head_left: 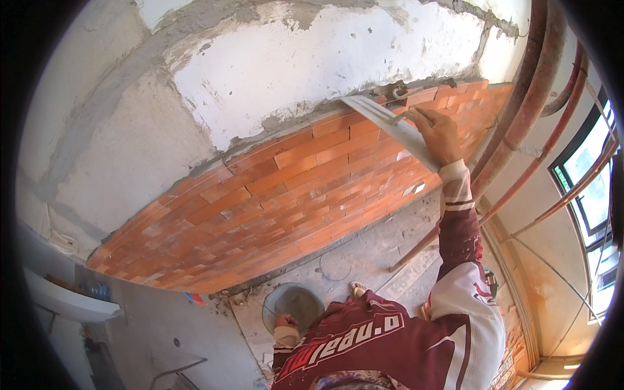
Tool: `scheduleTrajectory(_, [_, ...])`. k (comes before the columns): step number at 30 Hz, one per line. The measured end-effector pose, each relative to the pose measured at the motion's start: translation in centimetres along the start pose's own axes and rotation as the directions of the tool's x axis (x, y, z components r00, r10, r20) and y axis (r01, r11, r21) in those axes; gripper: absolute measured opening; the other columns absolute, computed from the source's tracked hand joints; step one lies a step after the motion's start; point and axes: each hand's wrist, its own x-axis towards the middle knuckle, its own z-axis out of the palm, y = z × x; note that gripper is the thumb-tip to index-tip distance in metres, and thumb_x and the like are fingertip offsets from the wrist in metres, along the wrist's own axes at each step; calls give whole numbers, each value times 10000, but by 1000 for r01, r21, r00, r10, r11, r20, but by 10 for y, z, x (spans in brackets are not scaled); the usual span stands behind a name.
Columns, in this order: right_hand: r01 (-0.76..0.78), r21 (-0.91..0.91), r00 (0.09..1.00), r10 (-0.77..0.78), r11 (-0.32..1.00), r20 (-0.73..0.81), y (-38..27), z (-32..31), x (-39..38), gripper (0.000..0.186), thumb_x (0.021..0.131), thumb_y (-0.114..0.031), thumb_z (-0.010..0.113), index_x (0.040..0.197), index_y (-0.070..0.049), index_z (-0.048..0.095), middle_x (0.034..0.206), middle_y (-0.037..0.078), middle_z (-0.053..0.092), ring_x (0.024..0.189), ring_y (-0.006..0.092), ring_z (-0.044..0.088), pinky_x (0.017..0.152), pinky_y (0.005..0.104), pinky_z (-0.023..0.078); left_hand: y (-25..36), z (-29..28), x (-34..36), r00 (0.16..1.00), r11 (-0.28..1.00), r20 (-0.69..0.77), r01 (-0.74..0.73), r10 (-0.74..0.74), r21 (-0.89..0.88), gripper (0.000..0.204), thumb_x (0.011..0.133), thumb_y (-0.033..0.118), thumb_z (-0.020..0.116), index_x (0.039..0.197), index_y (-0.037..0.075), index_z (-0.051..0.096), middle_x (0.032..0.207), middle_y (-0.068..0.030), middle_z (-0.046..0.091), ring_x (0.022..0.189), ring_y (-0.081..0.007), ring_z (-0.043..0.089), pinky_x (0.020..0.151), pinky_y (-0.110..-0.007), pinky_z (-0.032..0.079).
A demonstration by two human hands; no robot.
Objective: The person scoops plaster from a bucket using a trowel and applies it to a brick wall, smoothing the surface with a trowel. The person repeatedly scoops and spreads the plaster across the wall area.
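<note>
A person in a maroon and white jersey reaches up a freshly laid-looking brick wall (286,195), right hand (434,135) closed around the handle of a long, flat trowel (393,130). The grip, behind the blade, seems to keep the fingers clear of its face and let it lie flat. The trowel slants across the upper bricks, its far end by the ragged seam with the white wall (292,58) above; whether it touches cannot be told. The left hand (286,320) hangs low over a round bucket (317,300), its grip, if any, impossible to make out. The bucket stands near the wall's foot, probably for easy reach. Reddish pipes (530,97) rise at right.
</note>
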Motion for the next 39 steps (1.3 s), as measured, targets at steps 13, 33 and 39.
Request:
scheduleTrajectory(13, [14, 30, 999, -13, 999, -48, 13, 0, -6, 358, 817, -280, 556, 1027, 5, 609, 887, 167, 644, 782, 206, 628, 688, 282, 471, -4, 5, 6, 993, 986, 3, 118, -119, -114, 113, 720, 138, 523, 674, 68, 447, 559, -79, 442, 497, -224, 466, 463, -347, 422])
scheduleTrajectory(33, [-93, 132, 699, -30, 987, 714, 67, 98, -159, 303, 785, -281, 542, 933, -30, 622, 880, 160, 629, 775, 289, 614, 716, 358, 479, -13, 30, 3, 999, 999, 29, 27, -28, 44, 113, 738, 117, 534, 686, 60, 451, 580, -79, 469, 479, -215, 454, 484, -337, 422])
scheduleTrajectory(39, [134, 137, 333, -175, 982, 927, 77, 215, -286, 295, 756, -315, 547, 938, -93, 614, 872, 171, 620, 818, 339, 599, 717, 417, 473, 2, 72, -10, 998, 990, 15, 66, -68, 121, 152, 709, 106, 549, 618, 74, 432, 520, -67, 388, 459, -235, 439, 446, -358, 413])
